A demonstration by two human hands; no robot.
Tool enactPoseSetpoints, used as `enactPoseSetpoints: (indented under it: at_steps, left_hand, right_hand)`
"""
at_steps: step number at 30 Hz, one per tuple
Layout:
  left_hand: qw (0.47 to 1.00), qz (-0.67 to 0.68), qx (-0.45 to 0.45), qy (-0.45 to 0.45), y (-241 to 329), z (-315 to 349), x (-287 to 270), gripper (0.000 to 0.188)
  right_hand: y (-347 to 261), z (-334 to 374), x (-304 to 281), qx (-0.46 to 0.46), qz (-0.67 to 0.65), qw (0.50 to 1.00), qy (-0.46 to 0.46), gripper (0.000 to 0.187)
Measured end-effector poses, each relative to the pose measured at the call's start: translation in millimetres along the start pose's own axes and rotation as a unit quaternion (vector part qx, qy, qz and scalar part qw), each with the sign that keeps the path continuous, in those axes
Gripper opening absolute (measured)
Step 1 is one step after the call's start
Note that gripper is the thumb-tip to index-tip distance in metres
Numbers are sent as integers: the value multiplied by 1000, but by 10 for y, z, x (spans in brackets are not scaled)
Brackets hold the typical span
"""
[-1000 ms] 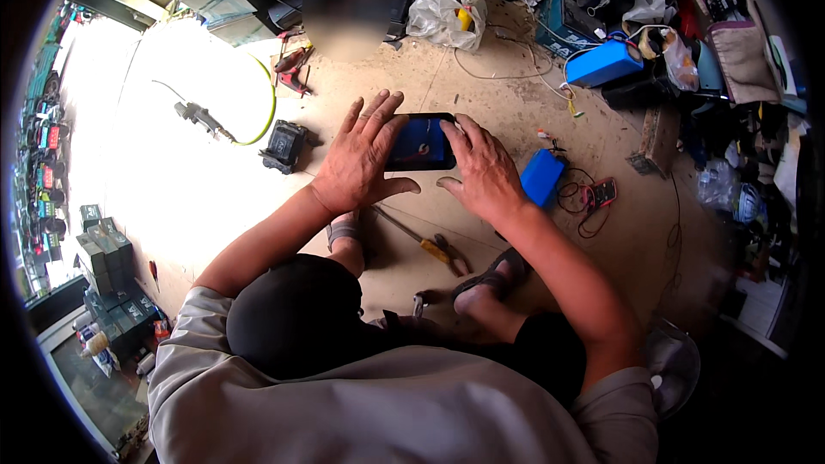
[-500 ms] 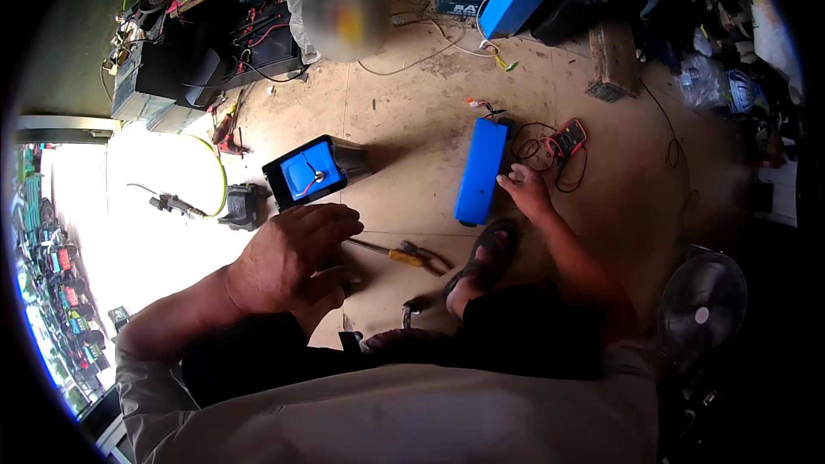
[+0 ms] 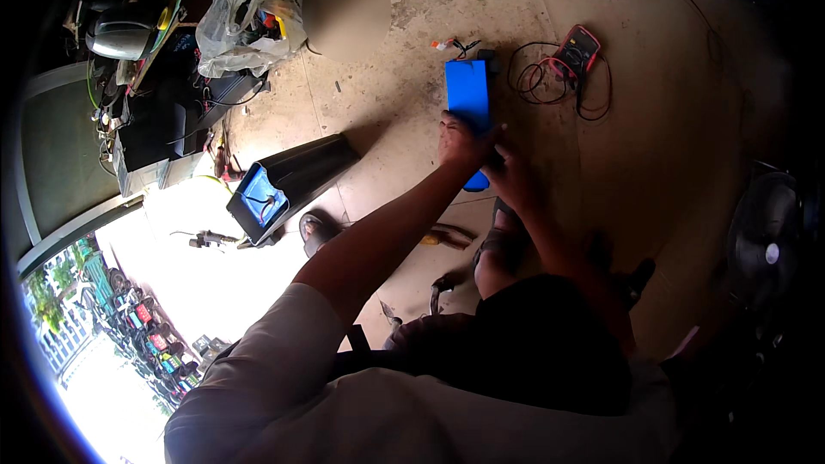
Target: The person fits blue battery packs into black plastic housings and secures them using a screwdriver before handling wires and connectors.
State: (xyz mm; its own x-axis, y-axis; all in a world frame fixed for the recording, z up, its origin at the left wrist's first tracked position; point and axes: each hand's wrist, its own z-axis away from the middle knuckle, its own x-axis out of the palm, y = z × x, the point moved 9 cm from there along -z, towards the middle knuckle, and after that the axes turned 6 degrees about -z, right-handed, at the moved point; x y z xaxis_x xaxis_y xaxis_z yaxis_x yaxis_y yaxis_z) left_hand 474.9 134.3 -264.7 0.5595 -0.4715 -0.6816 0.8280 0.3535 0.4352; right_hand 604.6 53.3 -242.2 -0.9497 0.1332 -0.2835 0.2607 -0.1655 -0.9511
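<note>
A long blue battery pack (image 3: 467,86) lies on the floor ahead of me, with a small orange connector (image 3: 443,45) and short dark leads at its far end. Across its middle, my left hand (image 3: 462,141) is closed on the pack. My right hand (image 3: 510,174) grips the right side nearer to me, in shadow, its fingers partly hidden. To the left, a black case (image 3: 311,174) lies tilted on the floor, its mouth showing a blue block (image 3: 258,196) with a short lead. No hand touches the case.
Right of the pack lies a red-and-black multimeter (image 3: 577,50) with coiled leads. Pliers (image 3: 449,236) rest by my foot. A plastic bag (image 3: 249,30) of items stands far left, a fan (image 3: 763,241) at the right. A cable with a plug (image 3: 215,241) lies at left.
My left hand has gone from beside the black case to the blue pack. My right hand has closed in on the pack's side. The whole view has shifted and turned.
</note>
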Motion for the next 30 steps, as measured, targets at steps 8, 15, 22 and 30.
enactPoseSetpoints:
  at_steps: [8,15,22,30]
  left_hand:
    - [987,145,-39,-61,-400,-344,-17,103]
    - [776,532,9,-338,-387,262,-226,86]
    - [707,626,-17,-328,-384,574,-309,102]
    - [697,660,-24,-280,-473,410,-135,99]
  right_hand:
    - [370,118,-109,220,-88,971,-45,67]
    - [106,228,200,266,-324,897,-139,87]
    - [-504,202,175,173,-374,888,-205,88]
    - [-544,260,163,209,-293,927,-103,82]
